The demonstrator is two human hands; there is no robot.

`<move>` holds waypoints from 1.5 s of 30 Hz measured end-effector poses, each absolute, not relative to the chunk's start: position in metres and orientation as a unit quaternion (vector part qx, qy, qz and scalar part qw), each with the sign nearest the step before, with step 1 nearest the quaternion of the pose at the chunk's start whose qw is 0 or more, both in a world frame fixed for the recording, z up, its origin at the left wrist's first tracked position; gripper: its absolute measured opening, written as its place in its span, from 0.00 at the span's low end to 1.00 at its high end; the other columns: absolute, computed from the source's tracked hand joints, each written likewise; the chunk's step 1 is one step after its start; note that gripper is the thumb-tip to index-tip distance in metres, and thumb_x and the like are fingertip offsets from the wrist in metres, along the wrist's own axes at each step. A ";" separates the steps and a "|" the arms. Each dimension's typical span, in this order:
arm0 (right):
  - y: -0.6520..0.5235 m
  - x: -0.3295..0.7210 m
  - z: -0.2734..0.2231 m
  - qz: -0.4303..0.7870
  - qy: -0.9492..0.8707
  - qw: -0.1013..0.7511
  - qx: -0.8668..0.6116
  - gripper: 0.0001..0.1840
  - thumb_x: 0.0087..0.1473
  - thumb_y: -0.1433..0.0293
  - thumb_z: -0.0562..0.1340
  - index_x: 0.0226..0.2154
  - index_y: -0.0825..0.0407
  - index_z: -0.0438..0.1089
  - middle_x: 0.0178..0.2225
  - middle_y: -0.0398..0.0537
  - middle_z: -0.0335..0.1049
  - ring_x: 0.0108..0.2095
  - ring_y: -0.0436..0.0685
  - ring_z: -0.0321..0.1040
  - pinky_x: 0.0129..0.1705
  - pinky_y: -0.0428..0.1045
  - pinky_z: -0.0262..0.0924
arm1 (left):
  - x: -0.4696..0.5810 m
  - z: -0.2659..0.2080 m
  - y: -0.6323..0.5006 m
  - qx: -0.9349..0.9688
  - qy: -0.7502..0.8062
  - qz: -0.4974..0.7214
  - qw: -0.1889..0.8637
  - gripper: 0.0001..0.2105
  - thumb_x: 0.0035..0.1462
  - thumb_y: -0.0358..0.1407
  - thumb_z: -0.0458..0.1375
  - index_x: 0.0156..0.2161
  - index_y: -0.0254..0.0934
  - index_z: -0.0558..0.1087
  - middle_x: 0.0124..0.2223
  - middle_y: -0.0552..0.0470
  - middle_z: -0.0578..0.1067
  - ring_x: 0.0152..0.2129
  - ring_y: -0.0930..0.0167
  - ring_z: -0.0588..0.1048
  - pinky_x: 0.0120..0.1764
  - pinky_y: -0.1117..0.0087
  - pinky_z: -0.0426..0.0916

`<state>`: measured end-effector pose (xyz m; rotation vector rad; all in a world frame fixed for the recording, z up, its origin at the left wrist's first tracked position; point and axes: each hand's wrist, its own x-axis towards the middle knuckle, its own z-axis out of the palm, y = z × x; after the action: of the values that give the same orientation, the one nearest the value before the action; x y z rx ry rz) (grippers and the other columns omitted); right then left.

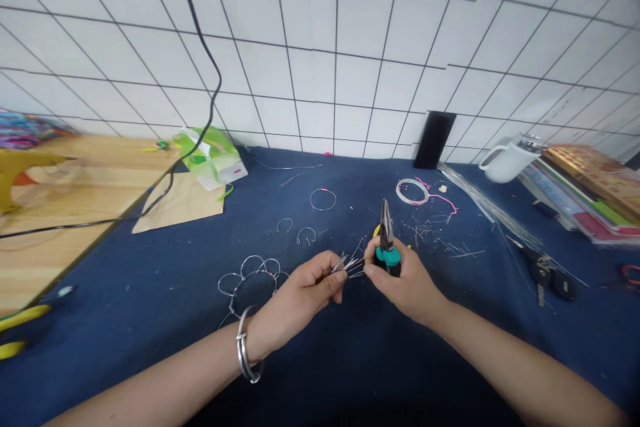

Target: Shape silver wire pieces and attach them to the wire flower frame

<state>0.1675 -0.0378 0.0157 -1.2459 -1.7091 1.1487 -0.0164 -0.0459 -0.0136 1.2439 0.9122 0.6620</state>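
Between thumb and fingers, my left hand (313,283) pinches a small bundle of short silver wires (351,265). My right hand (407,283) is closed round needle-nose pliers (387,230) with teal and black handles, their jaws pointing away from me. The fingertips of my right hand are close to the wire ends; whether they touch them I cannot tell. Partly hidden behind my left forearm lies a flower-shaped wire ring (243,267) with petal loops. Beyond my hands are a thin wire hoop (323,199) and two small bent wire pieces (307,235).
Wire offcuts (460,250) lie scattered right of my hands, below a white ring-shaped spool (413,191) with pink cord. Long straight wires (490,207), keys (543,273), a white mug (510,159) and stacked books (590,193) are farther right. A black cable (213,107) crosses the left side.
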 end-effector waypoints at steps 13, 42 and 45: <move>-0.037 0.167 0.014 0.434 -0.684 0.346 -0.474 0.06 0.46 0.76 0.57 0.30 0.50 0.60 0.28 0.39 0.59 0.27 0.48 0.57 0.32 0.46 0.55 | -0.017 -0.011 -0.044 0.651 0.442 0.297 0.541 0.09 0.59 0.35 0.48 0.28 0.36 0.64 0.26 0.57 0.63 0.24 0.76 0.61 0.29 0.73 0.57; -0.024 0.188 -0.006 0.334 -0.697 0.272 -0.573 0.17 0.45 0.75 0.57 0.41 0.50 0.60 0.36 0.46 0.63 0.37 0.56 0.62 0.42 0.53 0.55 | -0.022 -0.006 -0.043 0.620 0.469 0.331 0.535 0.13 0.61 0.39 0.46 0.27 0.36 0.62 0.24 0.58 0.62 0.20 0.77 0.58 0.25 0.75 0.54; -0.025 0.189 -0.006 0.320 -0.721 0.230 -0.570 0.19 0.45 0.75 0.57 0.43 0.49 0.59 0.38 0.47 0.63 0.39 0.57 0.62 0.42 0.53 0.54 | -0.022 -0.006 -0.043 0.607 0.470 0.343 0.542 0.13 0.60 0.39 0.47 0.27 0.36 0.62 0.23 0.58 0.61 0.19 0.77 0.57 0.24 0.76 0.53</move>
<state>0.1886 -0.0254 -0.0058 -1.5686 -1.9845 0.8796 -0.0216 -0.0434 -0.0059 1.4410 1.1165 0.8141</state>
